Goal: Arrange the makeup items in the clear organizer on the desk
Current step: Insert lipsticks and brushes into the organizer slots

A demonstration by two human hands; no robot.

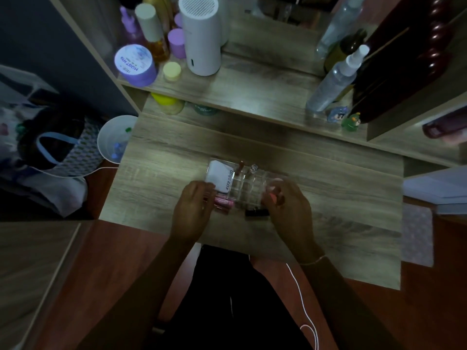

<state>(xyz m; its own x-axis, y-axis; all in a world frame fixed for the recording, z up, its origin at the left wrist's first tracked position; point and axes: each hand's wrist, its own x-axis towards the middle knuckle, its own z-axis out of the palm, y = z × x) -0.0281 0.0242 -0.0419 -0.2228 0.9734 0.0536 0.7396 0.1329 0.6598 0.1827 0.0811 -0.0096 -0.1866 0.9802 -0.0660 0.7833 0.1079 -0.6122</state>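
Wood-grain desk carries one clear organizer between and just beyond both hands, holding one white compact at its left end. Two pink tubes lie by the left hand, whose fingers curl at the organizer's edge, grip unclear. One black tube lies beside the right hand, closed on something pink.

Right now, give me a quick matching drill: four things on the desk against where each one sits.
Things:
1. white compact
2. black tube
3. purple jar
4. pink tubes

Places:
A. raised shelf, far left
B. left end of the clear organizer
C. desk, in front of the organizer
D. by the left hand

Pairs: 1-B, 2-C, 3-A, 4-D
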